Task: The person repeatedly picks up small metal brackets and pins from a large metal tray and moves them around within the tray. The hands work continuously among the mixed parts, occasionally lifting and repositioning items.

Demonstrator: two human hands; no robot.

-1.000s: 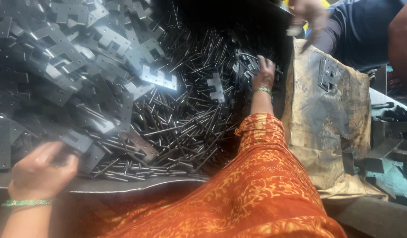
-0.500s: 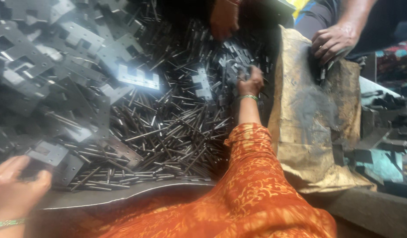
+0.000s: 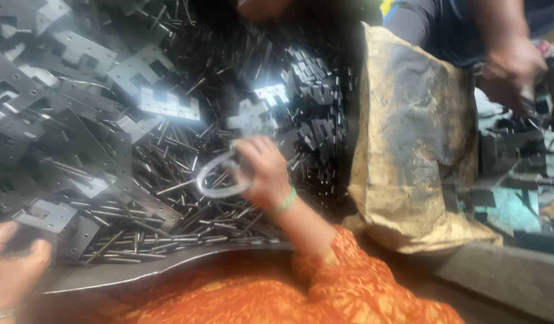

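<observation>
While the left hand [image 3: 13,261] rests low at the near edge, fingers curled over a flat notched metal plate [image 3: 46,216], the right hand [image 3: 262,171] grips a blurred metal ring [image 3: 220,180] above the heap of thin steel pins [image 3: 163,222]. Beyond: stacked plates [image 3: 79,54], a stained sack [image 3: 412,144], another person's hand [image 3: 514,63].
</observation>
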